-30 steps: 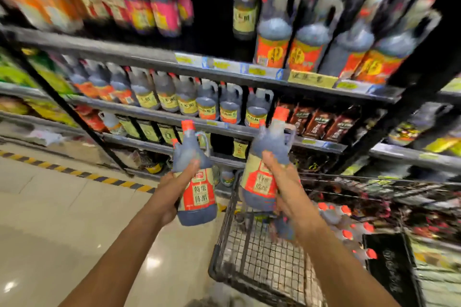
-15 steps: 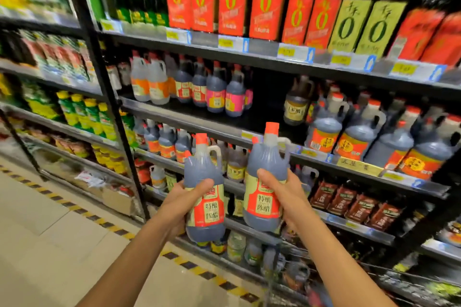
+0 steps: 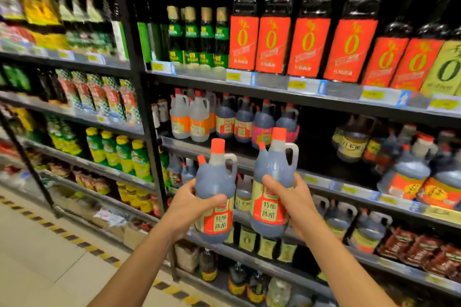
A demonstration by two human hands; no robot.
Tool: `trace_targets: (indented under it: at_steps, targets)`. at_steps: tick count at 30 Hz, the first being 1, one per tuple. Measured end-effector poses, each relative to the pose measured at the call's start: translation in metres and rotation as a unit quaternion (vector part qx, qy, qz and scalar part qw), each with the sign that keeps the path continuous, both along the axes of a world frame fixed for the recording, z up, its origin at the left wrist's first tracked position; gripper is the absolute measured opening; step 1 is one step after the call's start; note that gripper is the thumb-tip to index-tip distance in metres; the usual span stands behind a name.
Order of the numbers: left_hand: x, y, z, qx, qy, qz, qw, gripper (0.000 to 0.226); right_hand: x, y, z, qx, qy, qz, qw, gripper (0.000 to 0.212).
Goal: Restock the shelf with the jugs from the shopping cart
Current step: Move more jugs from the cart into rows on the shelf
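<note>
Now holds two dark jugs upright in mid-air before the shelving, one per hand. Curls the left hand [image 3: 189,207] round the waist of the left jug [image 3: 215,179], thumb laid across the front just above the red label, fingers wrapped round the far left side. Clasps the right jug [image 3: 274,164] with the right hand [image 3: 293,203] in mirror fashion, thumb across the front at the label's top edge, fingers behind on the right. Carries the right jug a little higher than the left, the two just beside each other; touching or not, cannot tell. Shows on each an orange cap, a smaller orange spout cap and a white loop handle. Faces the middle shelf [image 3: 316,157], with a dark bare stretch directly behind the right jug, between a row of similar jugs [image 3: 243,122] to the left and larger jugs [image 3: 409,174] to the right. Shows tall red-labelled bottles [image 3: 272,42] one shelf up and yellow-capped bottles [image 3: 119,154] in the bay to the left. Takes in, lower left, pale tiled floor [image 3: 37,269] crossed by a yellow-and-black stripe [image 3: 82,240].
</note>
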State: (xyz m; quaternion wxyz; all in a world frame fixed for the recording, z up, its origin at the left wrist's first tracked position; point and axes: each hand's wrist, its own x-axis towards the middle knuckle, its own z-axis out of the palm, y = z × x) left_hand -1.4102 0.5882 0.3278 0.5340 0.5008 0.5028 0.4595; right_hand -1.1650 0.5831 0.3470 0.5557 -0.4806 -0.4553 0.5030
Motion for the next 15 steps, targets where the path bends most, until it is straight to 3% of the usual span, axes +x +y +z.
trace_targets:
  at_steps: [3,8,12,15]
  targets:
    - [-0.012,0.035,0.006,0.034,0.025,-0.005,0.999,0.082,-0.011,0.033,-0.001,0.004,-0.022,-0.013,1.000,0.067]
    - [-0.023,0.100,0.025,0.114,0.117,-0.031,0.986,0.088,-0.019,0.088,-0.009,0.025,-0.036,-0.014,0.999,0.054]
    - [-0.024,0.146,0.036,0.173,0.209,-0.029,0.962,0.073,-0.025,0.133,-0.015,0.031,-0.028,-0.006,0.999,0.067]
    - [-0.028,0.183,0.035,0.229,0.249,-0.038,0.940,0.083,-0.029,0.159,-0.021,0.026,-0.025,-0.003,0.999,0.076]
